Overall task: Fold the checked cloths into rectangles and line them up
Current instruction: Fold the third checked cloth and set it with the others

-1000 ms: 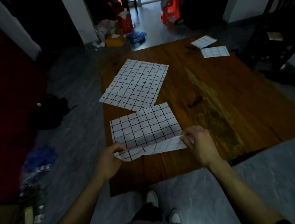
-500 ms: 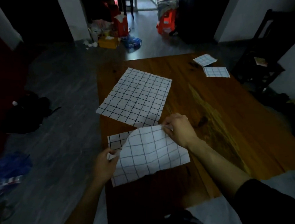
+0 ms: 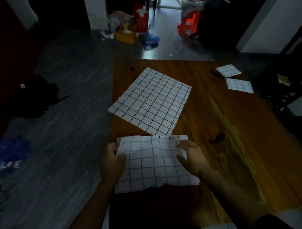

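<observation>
Fingers flatten creased (doubled) checked cloth.

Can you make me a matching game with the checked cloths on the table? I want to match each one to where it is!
Things:
1. near cloth
2. big flat cloth
3. two small folded cloths
4. black chair

Places:
A. far right corner of the table
B. under both hands
C. on the floor to the right of the table
D. spread open in the middle of the table

Pairs: 1-B, 2-D, 3-A, 4-C
</observation>
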`<state>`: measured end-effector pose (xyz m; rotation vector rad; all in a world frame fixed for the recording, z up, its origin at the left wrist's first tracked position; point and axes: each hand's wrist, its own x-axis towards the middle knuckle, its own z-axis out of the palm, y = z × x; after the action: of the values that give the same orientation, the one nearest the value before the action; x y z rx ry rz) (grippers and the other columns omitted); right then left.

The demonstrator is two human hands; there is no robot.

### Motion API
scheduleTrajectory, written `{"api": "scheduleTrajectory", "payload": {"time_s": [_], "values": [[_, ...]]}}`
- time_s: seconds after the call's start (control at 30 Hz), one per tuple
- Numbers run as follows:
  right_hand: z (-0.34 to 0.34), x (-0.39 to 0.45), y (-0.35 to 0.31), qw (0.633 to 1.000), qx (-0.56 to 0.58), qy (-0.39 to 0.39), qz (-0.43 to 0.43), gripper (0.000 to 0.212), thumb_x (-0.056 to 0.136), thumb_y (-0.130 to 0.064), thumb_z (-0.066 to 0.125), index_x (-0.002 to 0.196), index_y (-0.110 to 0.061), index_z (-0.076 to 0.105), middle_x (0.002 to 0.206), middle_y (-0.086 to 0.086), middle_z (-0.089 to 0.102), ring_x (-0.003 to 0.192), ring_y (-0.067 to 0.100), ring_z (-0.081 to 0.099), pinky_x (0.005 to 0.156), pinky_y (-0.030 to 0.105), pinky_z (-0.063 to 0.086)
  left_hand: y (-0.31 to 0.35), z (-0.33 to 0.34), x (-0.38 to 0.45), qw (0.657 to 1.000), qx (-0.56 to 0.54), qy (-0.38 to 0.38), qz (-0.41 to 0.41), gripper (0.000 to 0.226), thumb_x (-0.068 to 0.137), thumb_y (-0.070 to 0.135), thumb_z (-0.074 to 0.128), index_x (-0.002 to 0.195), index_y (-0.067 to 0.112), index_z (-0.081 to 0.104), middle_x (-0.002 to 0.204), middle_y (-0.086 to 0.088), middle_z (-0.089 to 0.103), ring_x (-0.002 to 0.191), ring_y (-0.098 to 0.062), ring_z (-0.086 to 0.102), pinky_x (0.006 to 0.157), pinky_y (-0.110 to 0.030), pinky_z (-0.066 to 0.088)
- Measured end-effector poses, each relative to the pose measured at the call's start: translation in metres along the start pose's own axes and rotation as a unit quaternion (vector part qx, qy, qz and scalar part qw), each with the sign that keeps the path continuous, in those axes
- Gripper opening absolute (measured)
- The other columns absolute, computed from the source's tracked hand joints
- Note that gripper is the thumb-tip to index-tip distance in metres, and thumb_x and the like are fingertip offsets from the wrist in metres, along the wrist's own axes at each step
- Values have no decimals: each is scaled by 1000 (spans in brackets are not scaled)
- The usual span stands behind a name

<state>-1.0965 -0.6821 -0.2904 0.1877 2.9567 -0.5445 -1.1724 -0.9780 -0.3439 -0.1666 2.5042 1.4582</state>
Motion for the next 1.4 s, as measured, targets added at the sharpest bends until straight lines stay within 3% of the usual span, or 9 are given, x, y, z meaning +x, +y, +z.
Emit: {"api": "scheduleTrajectory", "payload": {"time_s": [0.07, 0.13, 0.37, 0.5, 0.67, 0.8, 0.93, 1.17, 1.4], "values": [[10, -9, 6, 1000, 2, -28, 14, 40, 91, -32, 62, 130, -26, 54, 145, -2, 44, 136, 17, 36, 111, 31, 29, -2, 1, -4, 994, 55, 99, -3, 46, 85, 24, 66, 126, 14, 50, 118, -10, 56, 105, -28, 55, 83, -41, 48], [20, -19, 14, 998, 17, -43, 33, 40, 91, -31, 62, 130, -26, 54, 144, -4, 45, 135, 16, 37, 112, 32, 31, -6, 1, -15, 981, 108, 158, 47, 34, 86, 19, 66, 117, 11, 57, 116, -11, 55, 107, -28, 52, 84, -38, 43], [36, -57, 46, 993, 59, -54, 88, 41, 89, -32, 65, 128, -24, 56, 138, -4, 49, 127, 13, 44, 106, 30, 40, -42, 30, -63, 927, 249, 38, 277, 20, 81, 14, 61, 99, 8, 67, 114, -12, 62, 105, -28, 58, 94, -33, 42], [40, -77, 56, 991, 51, -62, 103, 52, 83, -37, 72, 130, -25, 54, 135, -5, 50, 112, 10, 52, 95, 27, 49, -57, 44, -80, 913, 278, -6, 300, 39, 80, 24, 46, 104, 7, 71, 112, -11, 66, 102, -26, 57, 89, -33, 45], [49, -95, 55, 985, 63, -29, 155, 56, 80, -32, 76, 129, -24, 52, 124, -4, 61, 110, 13, 58, 93, 33, 51, -65, 45, -80, 903, 292, -34, 314, 42, 80, 23, 44, 112, 10, 68, 110, -8, 68, 97, -25, 60, 86, -35, 47], [57, -98, 51, 981, 77, -36, 174, 49, 84, -30, 73, 128, -24, 52, 119, -4, 64, 100, 10, 62, 86, 27, 53, -69, 39, -74, 888, 320, -50, 325, 38, 72, 11, 67, 109, 9, 70, 114, -9, 67, 99, -28, 60, 90, -35, 40], [61, -93, 46, 979, 97, -26, 176, 44, 90, -27, 66, 130, -21, 51, 118, -2, 64, 96, 8, 62, 79, 19, 50, -70, 38, -72, 888, 335, -75, 306, 50, 60, 0, 80, 109, 7, 71, 117, -10, 66, 101, -29, 61, 87, -39, 52], [60, -86, 45, 946, 245, -16, 214, 65, 89, -19, 68, 145, -18, 37, 141, 3, 50, 123, 16, 52, 92, 24, 43, -61, 38, -76, 893, 336, -73, 290, 58, 53, 3, 85, 109, 8, 71, 117, -11, 67, 103, -28, 59, 85, -40, 54], [50, -89, 66, 940, 277, -63, 190, 68, 89, -21, 66, 145, -28, 30, 139, -2, 50, 116, 10, 54, 95, 37, 52, -66, 33, -72, 893, 323, -82, 302, 55, 54, -1, 84, 107, 11, 71, 121, -10, 65, 107, -26, 56, 85, -39, 53]]}}
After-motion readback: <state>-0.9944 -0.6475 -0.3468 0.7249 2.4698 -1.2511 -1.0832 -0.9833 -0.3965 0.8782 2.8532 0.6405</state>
